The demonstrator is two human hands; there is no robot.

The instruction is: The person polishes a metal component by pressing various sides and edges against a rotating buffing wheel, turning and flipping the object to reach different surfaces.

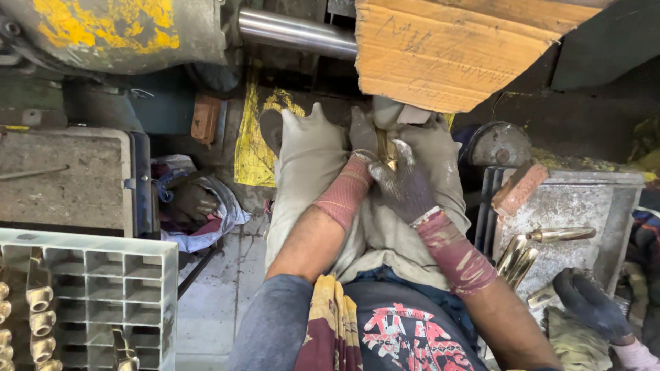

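Brass fitting (pixel 385 148) sits pinched between both gloved hands, down by the knees under the cardboard (pixel 447 48). Left hand (pixel 361 141) and right hand (pixel 402 182) are both closed around it. Looks solid, stiff, fairly heavy for its size, probably slick; I'd grip the body.

Metal tray (pixel 605 199), brass parts (pixel 522 257), brick (pixel 519 189)

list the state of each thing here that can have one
left hand: gloved, gripping the brass piece
right hand: gloved, closed on the brass piece
brass piece: held between both hands
white grid tray: a few cells filled
brass fittings: standing in the tray
brick: lying tilted
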